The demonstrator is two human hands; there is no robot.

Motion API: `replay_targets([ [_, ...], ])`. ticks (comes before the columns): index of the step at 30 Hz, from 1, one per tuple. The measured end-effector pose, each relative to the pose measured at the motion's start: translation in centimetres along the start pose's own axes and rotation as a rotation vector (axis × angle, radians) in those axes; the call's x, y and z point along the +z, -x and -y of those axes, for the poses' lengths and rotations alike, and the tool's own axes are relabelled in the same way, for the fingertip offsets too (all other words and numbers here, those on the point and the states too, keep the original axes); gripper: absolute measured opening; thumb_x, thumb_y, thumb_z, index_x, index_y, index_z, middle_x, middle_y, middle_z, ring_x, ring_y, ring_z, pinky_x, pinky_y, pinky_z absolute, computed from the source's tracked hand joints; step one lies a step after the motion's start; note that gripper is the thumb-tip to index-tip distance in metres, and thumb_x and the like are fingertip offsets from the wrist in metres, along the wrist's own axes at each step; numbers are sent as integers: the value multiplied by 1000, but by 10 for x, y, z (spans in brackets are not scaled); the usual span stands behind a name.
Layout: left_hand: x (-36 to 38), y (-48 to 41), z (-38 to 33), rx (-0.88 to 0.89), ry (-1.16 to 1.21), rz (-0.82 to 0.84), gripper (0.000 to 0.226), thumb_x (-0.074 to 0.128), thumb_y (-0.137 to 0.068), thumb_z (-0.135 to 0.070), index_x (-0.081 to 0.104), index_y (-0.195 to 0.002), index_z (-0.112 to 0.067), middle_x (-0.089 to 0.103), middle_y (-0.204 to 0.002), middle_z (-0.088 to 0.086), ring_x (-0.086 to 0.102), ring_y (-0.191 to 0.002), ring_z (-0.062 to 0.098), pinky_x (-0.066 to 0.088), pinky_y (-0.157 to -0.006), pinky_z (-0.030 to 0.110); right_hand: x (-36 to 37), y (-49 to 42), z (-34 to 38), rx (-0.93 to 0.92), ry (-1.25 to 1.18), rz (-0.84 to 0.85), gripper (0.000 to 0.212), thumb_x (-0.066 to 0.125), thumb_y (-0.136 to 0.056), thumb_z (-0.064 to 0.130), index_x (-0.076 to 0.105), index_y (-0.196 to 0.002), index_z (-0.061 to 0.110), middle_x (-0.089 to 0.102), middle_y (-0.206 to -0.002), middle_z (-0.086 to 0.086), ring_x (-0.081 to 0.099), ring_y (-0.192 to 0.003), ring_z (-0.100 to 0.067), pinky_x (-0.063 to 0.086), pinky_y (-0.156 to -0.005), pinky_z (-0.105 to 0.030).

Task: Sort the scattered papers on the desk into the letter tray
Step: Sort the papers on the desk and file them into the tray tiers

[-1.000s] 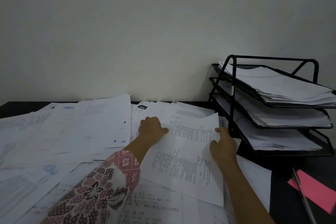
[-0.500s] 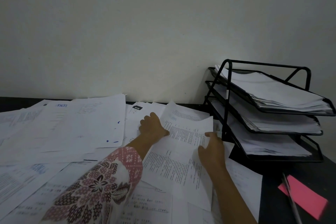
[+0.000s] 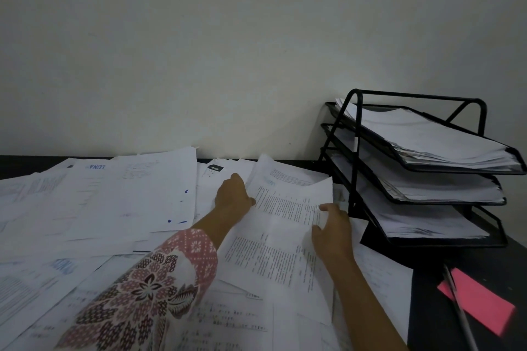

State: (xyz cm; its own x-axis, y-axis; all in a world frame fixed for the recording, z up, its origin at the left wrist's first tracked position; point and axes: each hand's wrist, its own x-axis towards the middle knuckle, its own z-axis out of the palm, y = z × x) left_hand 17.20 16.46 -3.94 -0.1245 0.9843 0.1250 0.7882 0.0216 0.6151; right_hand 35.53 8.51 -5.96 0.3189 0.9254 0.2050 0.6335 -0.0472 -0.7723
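A printed sheet [image 3: 285,225] is held between the two hands, its long axis running away from the person, roughly in line with the forearms; the left hand [image 3: 233,194] pinches its left edge, thumb on top and fingers curled, while the right hand [image 3: 332,232] curls on its right edge, though how far those fingers wrap under I cannot tell; the far corner by the right hand lifts off the heap, so the sheet looks thin, limp and lightly creased. The letter tray [image 3: 353,151] stands just to the right of the right hand, which is much the nearer of the two; it is black wire and mesh, three sloping tiers, each already holding a flat stack. To the left of the left hand, more loose papers [image 3: 128,202] overlap across the desk [image 3: 427,322]; I judge the sheet must travel rightward, short end leading.
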Motion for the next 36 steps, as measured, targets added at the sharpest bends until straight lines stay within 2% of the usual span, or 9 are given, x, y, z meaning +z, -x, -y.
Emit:
replay_targets([
  [4,-5,4,9,75,-80,24,19,61,-89,-29,53,-86,-12,50,-82,-4,55,-87,20,34,-59,22,1,2,0,-14,-29,-4,41,51,-89,-8,46,-127,6,42,-131,-16,46,-116,-22,32,-91,-16],
  [7,-11,9,14,122,-17,-47,19,51,-96,-24,52,-99,-5,59,-95,6,55,-86,21,38,-67,26,2,4,2,-41,-127,-25,50,51,-87,-10,39,-132,7,48,-126,-15,48,-113,-22,39,-95,-23],
  [11,-30,21,27,143,248,-102,15,48,-97,-15,55,-105,-4,62,-113,14,57,-91,22,42,-76,25,2,7,13,-26,-266,-33,54,58,-87,-1,36,-135,11,53,-113,-8,52,-96,-16,43,-80,-25],
  [15,-55,37,43,82,357,-174,16,47,-98,-17,54,-103,-4,61,-113,14,57,-98,26,41,-79,26,3,8,21,-6,-301,-47,69,74,-80,20,37,-137,13,48,-123,-7,47,-111,-19,43,-95,-35],
  [20,-78,46,70,-55,454,-232,26,46,-98,-21,54,-109,1,59,-114,15,55,-101,26,43,-85,33,5,20,39,71,-448,175,81,72,-80,32,25,-144,17,53,-119,-7,53,-102,-18,48,-82,-33],
  [25,-92,50,96,-177,538,-312,29,45,-98,-18,52,-118,2,57,-120,16,53,-108,30,40,-85,32,4,38,48,125,-254,451,81,77,-70,44,34,-133,15,58,-100,-2,62,-92,-19,54,-83,-36],
  [29,-101,54,110,-264,588,-390,32,43,-98,-15,49,-125,2,54,-128,19,51,-117,35,42,-96,40,3,54,54,111,-153,637,78,86,-62,35,40,-122,16,66,-104,-7,68,-73,-18,56,-60,-30],
  [33,-110,57,119,-327,608,-444,33,42,-99,-14,46,-126,3,52,-130,21,50,-118,37,42,-98,43,6,59,58,94,-26,692,84,88,-60,24,35,-126,20,63,-108,-7,65,-94,-22,56,-81,-37],
  [36,-118,59,131,-361,606,-473,33,41,-99,-15,45,-127,3,51,-129,21,50,-117,37,42,-98,43,7,58,59,107,-15,635,71,84,-67,18,42,-125,18,59,-106,-5,61,-97,-21,53,-82,-33],
])
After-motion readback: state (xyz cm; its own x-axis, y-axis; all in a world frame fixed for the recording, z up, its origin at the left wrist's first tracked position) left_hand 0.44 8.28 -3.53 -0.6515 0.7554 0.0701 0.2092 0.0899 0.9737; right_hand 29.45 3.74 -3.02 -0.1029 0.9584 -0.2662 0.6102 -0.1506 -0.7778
